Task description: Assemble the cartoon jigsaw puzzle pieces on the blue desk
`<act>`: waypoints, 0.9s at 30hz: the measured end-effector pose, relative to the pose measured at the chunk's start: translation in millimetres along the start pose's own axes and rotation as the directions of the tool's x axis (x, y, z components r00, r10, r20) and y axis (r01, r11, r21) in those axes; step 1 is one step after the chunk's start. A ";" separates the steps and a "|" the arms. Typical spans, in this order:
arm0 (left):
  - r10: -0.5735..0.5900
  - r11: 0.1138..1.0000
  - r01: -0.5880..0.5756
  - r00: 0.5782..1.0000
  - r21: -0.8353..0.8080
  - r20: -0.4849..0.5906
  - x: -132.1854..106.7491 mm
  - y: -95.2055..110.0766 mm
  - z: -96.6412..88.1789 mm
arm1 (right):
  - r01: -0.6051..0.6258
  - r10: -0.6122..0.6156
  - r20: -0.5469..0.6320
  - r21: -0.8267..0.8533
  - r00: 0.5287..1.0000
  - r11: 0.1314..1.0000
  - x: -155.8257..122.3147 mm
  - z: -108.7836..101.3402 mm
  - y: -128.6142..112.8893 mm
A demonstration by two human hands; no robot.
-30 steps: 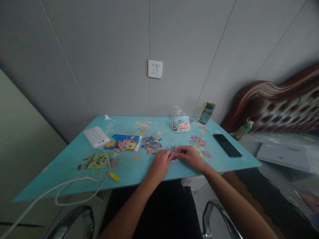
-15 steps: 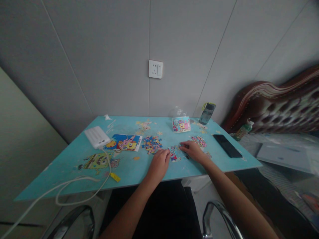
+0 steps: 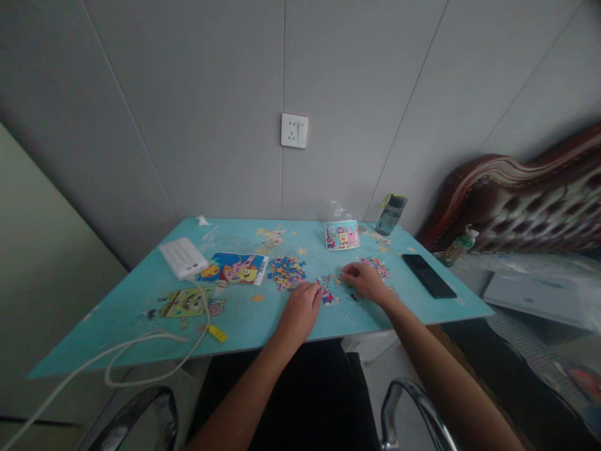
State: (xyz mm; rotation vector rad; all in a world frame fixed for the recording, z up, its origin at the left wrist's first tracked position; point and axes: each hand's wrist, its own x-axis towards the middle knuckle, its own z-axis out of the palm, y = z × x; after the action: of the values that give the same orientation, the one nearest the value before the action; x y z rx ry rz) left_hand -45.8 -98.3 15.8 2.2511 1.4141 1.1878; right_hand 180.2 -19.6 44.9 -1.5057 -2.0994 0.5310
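Note:
A small joined section of jigsaw puzzle (image 3: pixel 330 294), with a colourful cartoon print, lies on the light blue table. At its left edge, my left hand (image 3: pixel 300 305) has its fingers closed, the tips gripping the puzzle's border. My right hand (image 3: pixel 366 283) is just right of that section, its thumb and fingers curled together in a pinch; what sits between them is hidden. Loose puzzle pieces (image 3: pixel 374 265) lie beyond my right hand, and a larger pile of puzzle pieces (image 3: pixel 285 272) lies beyond my left. Behind stands a small picture card (image 3: pixel 342 236) with cartoon figures.
To the left are a cartoon picture sheet (image 3: pixel 240 269), a white power bank (image 3: pixel 183 258) and its cable (image 3: pixel 141 379) with a yellow tag (image 3: pixel 216 333). A black phone (image 3: pixel 428 276) and a water bottle (image 3: pixel 390 215) stand or lie on the right of the table (image 3: pixel 263 322).
My right hand has shifted slightly right, away from the joined puzzle section, and its fingers are more curled. My left hand stays nearly still at the puzzle's edge.

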 end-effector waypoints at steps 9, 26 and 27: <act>0.005 1.000 -0.005 1.000 0.001 0.009 0.6 -0.2 -0.8 | 0.006 -0.004 0.045 -0.043 0.999 0.999 -5.0 7.5 -9.6; -0.022 0.999 0.022 1.000 -0.042 0.004 1.1 0.2 -0.7 | 0.055 -0.056 0.101 0.010 0.993 0.998 10.0 9.4 -12.1; -0.027 0.998 0.027 1.000 -0.050 0.002 1.1 0.2 -0.5 | 0.058 -0.059 0.107 0.012 0.993 0.998 10.9 9.4 -12.1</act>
State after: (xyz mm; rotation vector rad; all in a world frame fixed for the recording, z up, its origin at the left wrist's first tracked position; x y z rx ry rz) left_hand -45.8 -97.6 16.8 2.1919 1.3945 1.1998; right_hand 162.5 -13.3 46.2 -1.4348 -2.2125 0.6105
